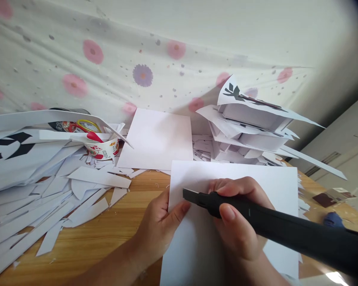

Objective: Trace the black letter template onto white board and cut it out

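Long black knife (282, 225), flat grey blade (191, 196), plain white sheet (277, 184)

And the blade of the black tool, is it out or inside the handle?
Out: the flat grey blade shows bare beyond the front end of the black tool, gripped in the right hand.

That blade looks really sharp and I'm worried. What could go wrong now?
The right hand holds a black cutter whose bare blade is close to the thumb of the left hand, so a slip might cut it. Also, the left hand grips the white sheet at its left edge, so the sheet could bend or shift if pressed hard.
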`<state>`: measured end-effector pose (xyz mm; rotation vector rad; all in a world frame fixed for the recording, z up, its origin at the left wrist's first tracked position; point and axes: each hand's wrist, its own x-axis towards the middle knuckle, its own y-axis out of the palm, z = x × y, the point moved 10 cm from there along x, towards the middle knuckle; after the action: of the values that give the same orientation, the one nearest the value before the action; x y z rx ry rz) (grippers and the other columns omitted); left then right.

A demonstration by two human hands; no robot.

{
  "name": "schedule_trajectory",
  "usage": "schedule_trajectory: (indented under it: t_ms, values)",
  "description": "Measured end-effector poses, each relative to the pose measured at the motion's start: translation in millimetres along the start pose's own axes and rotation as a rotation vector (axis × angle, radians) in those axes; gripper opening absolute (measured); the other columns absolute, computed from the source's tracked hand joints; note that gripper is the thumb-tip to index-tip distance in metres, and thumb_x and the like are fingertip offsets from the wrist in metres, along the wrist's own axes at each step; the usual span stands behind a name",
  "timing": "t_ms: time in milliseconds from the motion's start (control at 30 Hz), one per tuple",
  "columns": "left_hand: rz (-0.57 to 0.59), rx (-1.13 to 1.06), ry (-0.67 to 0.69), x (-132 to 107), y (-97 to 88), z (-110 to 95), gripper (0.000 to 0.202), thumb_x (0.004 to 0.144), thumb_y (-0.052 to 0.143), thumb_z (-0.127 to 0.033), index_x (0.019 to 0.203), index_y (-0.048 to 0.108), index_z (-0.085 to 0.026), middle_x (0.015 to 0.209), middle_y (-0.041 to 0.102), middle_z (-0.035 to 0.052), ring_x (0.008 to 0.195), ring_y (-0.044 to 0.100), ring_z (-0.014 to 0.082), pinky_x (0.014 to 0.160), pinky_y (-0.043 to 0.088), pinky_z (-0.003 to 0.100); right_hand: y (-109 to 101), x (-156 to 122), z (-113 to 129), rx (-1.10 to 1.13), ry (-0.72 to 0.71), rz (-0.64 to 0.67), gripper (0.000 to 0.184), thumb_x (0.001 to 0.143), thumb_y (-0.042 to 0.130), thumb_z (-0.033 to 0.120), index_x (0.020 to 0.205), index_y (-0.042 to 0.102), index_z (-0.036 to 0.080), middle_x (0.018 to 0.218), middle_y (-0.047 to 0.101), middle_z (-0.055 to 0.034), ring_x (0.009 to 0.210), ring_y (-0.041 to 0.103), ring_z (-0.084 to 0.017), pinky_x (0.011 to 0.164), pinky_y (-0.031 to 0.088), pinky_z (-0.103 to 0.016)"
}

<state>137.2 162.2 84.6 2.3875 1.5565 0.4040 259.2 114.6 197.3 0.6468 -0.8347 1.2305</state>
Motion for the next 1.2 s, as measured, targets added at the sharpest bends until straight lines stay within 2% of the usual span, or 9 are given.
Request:
schedule_trajectory:
  t_ms: [133,233,467,700,867,1067,1200]
  values:
    - [0.024,-0.002,-0.024,-1.6,2.7,0.5,0.028,0.084,0.066,-0.040,0.104,0.066,-0.021,0.089,0.067,0.0045,0.078,0.059,0.0177,0.068,0.047,0.026,1.6,8.3,-1.2,0.141,0.067,0.014,0.013,0.082,0.061,0.029,0.088,0.055,0.020,0.066,0.053,0.0002,0.050,0.052,-0.013,0.053,0.048,-0.032]
    - [0.040,0.000,-0.051,-1.9,5.1,0.5,0.027,0.083,0.066,-0.042,0.100,0.067,-0.021,0.081,0.064,0.0033,0.072,0.056,0.0162,0.065,0.045,0.025,2.6,11.3,-1.8,0.117,0.074,0.027,0.011,0.083,0.062,0.030,0.087,0.056,0.021,0.065,0.054,-0.0004,0.048,0.051,-0.014,0.051,0.048,-0.033]
    - [0.044,0.030,-0.065,-3.0,5.2,2.1,0.028,0.083,0.065,-0.045,0.095,0.067,-0.020,0.077,0.061,0.0030,0.071,0.053,0.0162,0.062,0.043,0.025,3.5,9.9,0.1,0.052,0.103,0.030,0.010,0.085,0.060,0.033,0.088,0.057,0.024,0.068,0.057,-0.0021,0.049,0.053,-0.016,0.047,0.049,-0.034]
    - [0.056,0.064,-0.034,-2.3,4.8,-2.9,0.029,0.085,0.063,-0.044,0.102,0.067,-0.021,0.086,0.065,0.0045,0.077,0.055,0.0175,0.069,0.045,0.026,1.0,8.3,-1.4,0.035,0.085,-0.003,0.010,0.082,0.065,0.027,0.086,0.058,0.021,0.069,0.061,-0.0021,0.053,0.059,-0.016,0.043,0.047,-0.030]
    - [0.029,0.141,-0.018,-3.0,0.0,-3.4,0.029,0.085,0.062,-0.046,0.097,0.068,-0.020,0.079,0.063,0.0033,0.073,0.055,0.0177,0.065,0.044,0.025,-1.1,11.5,-3.2,0.042,0.065,-0.026,0.012,0.080,0.067,0.027,0.083,0.059,0.019,0.068,0.061,-0.0010,0.048,0.054,-0.013,0.043,0.046,-0.028]
    - [0.038,0.162,0.030,-3.9,2.0,-8.9,0.028,0.086,0.061,-0.043,0.104,0.068,-0.022,0.090,0.068,0.0040,0.078,0.056,0.0169,0.070,0.046,0.025,-1.7,18.1,1.1,0.016,0.012,0.002,0.015,0.079,0.069,0.030,0.081,0.060,0.018,0.063,0.058,0.0005,0.045,0.049,-0.010,0.043,0.045,-0.027]
    - [0.034,0.166,0.006,-3.5,1.0,-5.9,0.030,0.087,0.060,-0.045,0.104,0.068,-0.022,0.084,0.066,0.0032,0.074,0.055,0.0162,0.065,0.045,0.024,-3.5,18.3,-3.5,0.019,0.041,-0.013,0.016,0.081,0.068,0.032,0.080,0.060,0.019,0.064,0.059,-0.0002,0.046,0.051,-0.011,0.040,0.042,-0.026]
